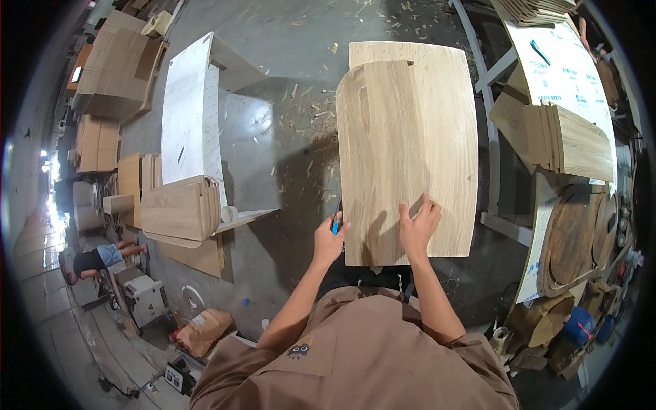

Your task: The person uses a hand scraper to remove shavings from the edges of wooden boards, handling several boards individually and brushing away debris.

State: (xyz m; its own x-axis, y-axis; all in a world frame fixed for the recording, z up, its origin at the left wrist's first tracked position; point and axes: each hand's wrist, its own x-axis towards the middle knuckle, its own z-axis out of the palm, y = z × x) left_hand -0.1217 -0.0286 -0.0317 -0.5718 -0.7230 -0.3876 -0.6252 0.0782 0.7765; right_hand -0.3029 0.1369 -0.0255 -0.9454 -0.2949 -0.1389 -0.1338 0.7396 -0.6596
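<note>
A light wooden panel with a rounded far corner (pixel 383 157) lies on top of a larger wooden panel (pixel 451 137) in front of me. My right hand (pixel 418 225) rests flat on the near part of the upper panel, fingers spread. At the panel's near left edge, my left hand (pixel 330 239) is closed around a small blue tool (pixel 335 225), whose dark tip touches that edge.
A white workbench (pixel 191 116) stands to the left with a stack of wooden panels (pixel 179 210) at its near end. More curved panels (pixel 570 140) are stacked on a bench to the right. Wood chips litter the grey floor (pixel 287 143). Another person (pixel 96 260) is far left.
</note>
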